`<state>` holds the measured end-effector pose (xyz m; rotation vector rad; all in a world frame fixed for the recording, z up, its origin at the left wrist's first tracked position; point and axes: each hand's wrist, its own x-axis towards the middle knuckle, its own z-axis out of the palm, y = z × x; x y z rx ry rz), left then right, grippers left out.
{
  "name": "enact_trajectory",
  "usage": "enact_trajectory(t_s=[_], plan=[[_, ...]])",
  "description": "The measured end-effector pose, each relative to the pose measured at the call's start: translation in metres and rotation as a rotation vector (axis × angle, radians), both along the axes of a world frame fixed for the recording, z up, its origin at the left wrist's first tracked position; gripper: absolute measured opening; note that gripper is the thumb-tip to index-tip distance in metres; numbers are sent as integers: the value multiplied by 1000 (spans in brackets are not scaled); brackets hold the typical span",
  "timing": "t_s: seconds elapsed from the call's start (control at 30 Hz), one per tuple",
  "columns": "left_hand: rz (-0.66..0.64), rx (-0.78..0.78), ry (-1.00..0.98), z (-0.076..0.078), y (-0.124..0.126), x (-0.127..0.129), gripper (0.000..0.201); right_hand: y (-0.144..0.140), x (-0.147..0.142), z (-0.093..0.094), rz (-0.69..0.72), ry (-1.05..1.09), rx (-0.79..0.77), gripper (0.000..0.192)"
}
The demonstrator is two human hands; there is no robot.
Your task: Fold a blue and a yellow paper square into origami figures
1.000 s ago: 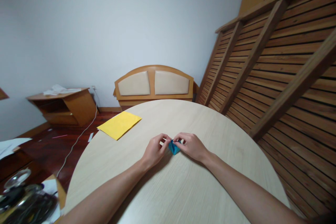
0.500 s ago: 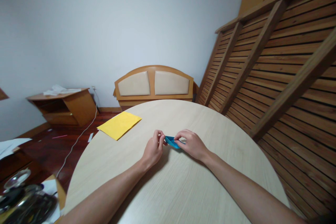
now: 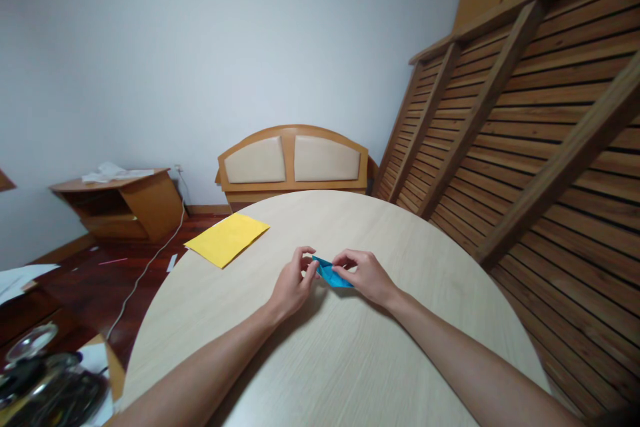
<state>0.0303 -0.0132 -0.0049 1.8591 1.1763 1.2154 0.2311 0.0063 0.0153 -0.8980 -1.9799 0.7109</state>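
Blue folded paper [image 3: 332, 275]: being held over the tabletop [image 3: 350, 360], roughly midway between left and right edges. Step: apparently shaping folds; next move probably calling for careful creasing. Right grip [image 3: 367, 275]: pinching the paper's right side. Left grip [image 3: 291, 287]: thumb meeting its left tip, index standing apart; cannot tell whether pinching.

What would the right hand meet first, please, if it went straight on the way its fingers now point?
Beyond the blue folded paper that the right hand already pinches, it would probably meet the left hand first, though depth is hard to judge from one view.
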Motion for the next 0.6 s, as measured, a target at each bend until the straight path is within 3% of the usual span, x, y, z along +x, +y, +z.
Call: enact_trajectory(t_s=[0.2, 0.6], plan=[[-55, 20, 105, 8, -5, 0, 39, 0, 1, 0, -15, 24, -17, 12], [-61, 34, 117, 3, 0, -3, 28, 0, 1, -1, 1, 13, -12, 9]])
